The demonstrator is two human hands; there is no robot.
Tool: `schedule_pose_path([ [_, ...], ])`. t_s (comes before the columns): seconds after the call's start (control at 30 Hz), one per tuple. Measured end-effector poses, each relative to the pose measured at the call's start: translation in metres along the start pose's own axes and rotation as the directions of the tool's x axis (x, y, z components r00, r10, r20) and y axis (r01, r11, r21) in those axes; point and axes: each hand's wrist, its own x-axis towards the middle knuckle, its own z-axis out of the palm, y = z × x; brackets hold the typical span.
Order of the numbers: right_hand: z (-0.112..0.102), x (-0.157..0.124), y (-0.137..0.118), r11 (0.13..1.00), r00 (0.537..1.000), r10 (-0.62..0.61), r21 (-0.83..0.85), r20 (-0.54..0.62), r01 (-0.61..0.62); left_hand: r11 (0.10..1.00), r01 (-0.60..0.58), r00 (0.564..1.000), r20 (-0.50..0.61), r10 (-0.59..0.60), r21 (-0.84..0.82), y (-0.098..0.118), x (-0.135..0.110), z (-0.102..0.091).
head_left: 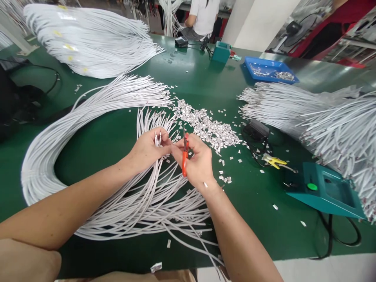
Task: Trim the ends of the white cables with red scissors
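My left hand (pixel 148 149) is closed around a small bunch of white cable ends (pixel 158 138) with metal terminals pointing up. My right hand (pixel 197 160) grips an orange-handled cutter (pixel 185 156), its blades up by the cable tips. Both hands meet over a large looped bundle of white cables (pixel 88 117) lying on the green table (pixel 117 133). A heap of small silver terminal scraps (pixel 210 127) lies just beyond my right hand.
Big white cable bundles lie at far left (pixel 91 39) and at right (pixel 323 117). A teal box with a green button (pixel 323 190), yellow-handled pliers (pixel 274 161), a black device (pixel 255 130) and a blue tray of metal parts (pixel 270 70) sit right. A person in white sits beyond the table (pixel 204 15).
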Motion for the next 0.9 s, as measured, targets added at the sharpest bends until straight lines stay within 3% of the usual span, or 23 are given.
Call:
schedule_pose_path([
  [0.07,-0.001,0.0,0.0,0.994,0.999,0.041,0.106,-0.029,-0.037,0.997,-0.009,1.0,-0.022,0.01,0.077,0.0,0.0,-0.001],
  [0.17,-0.005,0.005,0.002,0.947,0.958,0.256,0.232,-0.132,-0.221,0.999,0.044,0.999,0.004,-0.044,0.022,0.0,0.0,-0.001],
  [0.3,-0.008,0.009,0.006,0.917,0.945,0.324,0.235,0.037,-0.323,0.991,0.11,0.993,0.048,-0.106,-0.073,0.001,0.001,-0.001],
  [0.4,-0.009,0.01,0.009,0.921,0.931,0.357,0.139,0.082,-0.365,0.972,0.208,0.974,0.121,-0.194,-0.113,0.002,0.003,-0.004],
  [0.47,-0.011,0.01,0.011,0.926,0.926,0.376,-0.027,0.019,-0.376,0.951,0.278,0.949,0.191,-0.25,-0.135,0.003,0.005,-0.008],
  [0.57,-0.014,0.009,0.01,0.916,0.963,0.223,-0.306,-0.151,-0.26,0.925,0.341,0.923,0.244,-0.297,-0.165,0.002,0.008,-0.014],
  [0.63,-0.013,0.007,0.005,0.926,0.977,0.133,-0.332,-0.164,-0.182,0.917,0.355,0.921,0.233,-0.311,-0.183,0.001,0.009,-0.016],
  [0.73,-0.007,0.001,-0.001,0.955,0.977,0.208,-0.228,0.053,-0.191,0.92,0.341,0.928,0.223,-0.297,-0.195,-0.003,0.01,-0.017],
  [0.83,0.001,-0.003,-0.001,0.949,0.92,0.294,-0.197,0.261,-0.247,0.917,0.332,0.93,0.241,-0.278,-0.223,-0.006,0.01,-0.018],
  [0.9,0.003,-0.003,0.0,0.941,0.89,0.336,-0.14,0.309,-0.307,0.91,0.346,0.926,0.242,-0.292,-0.229,-0.006,0.01,-0.019],
])
